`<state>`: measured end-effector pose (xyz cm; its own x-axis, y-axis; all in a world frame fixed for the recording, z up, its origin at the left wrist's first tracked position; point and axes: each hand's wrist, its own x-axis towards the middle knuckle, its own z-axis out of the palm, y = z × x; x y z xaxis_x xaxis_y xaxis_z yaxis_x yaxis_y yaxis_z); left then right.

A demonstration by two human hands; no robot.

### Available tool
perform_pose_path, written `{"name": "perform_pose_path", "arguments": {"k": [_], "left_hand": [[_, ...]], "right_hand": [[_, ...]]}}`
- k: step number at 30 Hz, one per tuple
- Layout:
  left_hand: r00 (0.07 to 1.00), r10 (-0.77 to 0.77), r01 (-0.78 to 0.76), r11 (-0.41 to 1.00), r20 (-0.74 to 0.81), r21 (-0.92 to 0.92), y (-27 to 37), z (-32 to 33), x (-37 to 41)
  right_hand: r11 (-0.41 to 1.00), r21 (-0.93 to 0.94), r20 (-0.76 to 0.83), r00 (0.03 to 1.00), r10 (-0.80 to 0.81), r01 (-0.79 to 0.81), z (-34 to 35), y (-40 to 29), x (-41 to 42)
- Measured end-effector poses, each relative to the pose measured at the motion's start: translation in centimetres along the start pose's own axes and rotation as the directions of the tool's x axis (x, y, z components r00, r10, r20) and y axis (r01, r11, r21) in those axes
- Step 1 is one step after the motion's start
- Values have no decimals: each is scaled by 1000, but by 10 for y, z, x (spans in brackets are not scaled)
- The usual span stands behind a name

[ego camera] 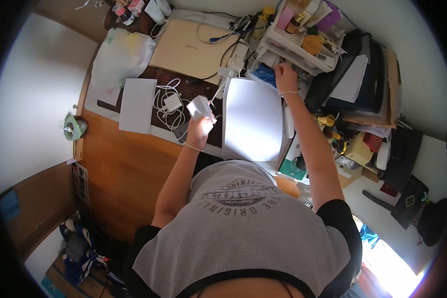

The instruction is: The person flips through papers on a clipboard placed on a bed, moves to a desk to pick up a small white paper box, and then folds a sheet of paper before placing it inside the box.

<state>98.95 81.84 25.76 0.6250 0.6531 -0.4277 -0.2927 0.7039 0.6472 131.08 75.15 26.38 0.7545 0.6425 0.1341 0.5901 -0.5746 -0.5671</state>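
Note:
My left hand is closed around a small white object, perhaps folded paper or a small box, above the desk beside coiled white cable and charger. With fingers bent down, my right hand reaches to an open drawer or tray holding blue items, just below the white plastic organizer; its fingertips are hidden, so a hold cannot be told. A stack of white paper lies in front of me, between both forearms. A dark phone-like object lies partly behind my left hand.
A beige laptop lies closed at the back, with a white power strip and cables beside it. Further left are a white plastic bag and a white sheet. The crowded white organizer and stacked folders stand right.

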Motion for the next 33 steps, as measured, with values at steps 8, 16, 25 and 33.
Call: {"name": "perform_pose_path", "arguments": {"k": [8,16,25,33], "left_hand": [[997,-40,43,998,-63,43,-4,-3,-22],[995,-48,8,907,84,421,-6,18,-20],[924,-131,53,974,359,218,-27,54,19],[539,194,-838,28,820,544,-1,172,64]], "right_hand": [[879,-186,160,869,468,-439,16,-6,33],[318,562,468,610,639,-764,20,19,61],[-222,755,586,482,651,-618,-15,41,37],[449,583,304,694,653,-678,-10,44,15]]}}
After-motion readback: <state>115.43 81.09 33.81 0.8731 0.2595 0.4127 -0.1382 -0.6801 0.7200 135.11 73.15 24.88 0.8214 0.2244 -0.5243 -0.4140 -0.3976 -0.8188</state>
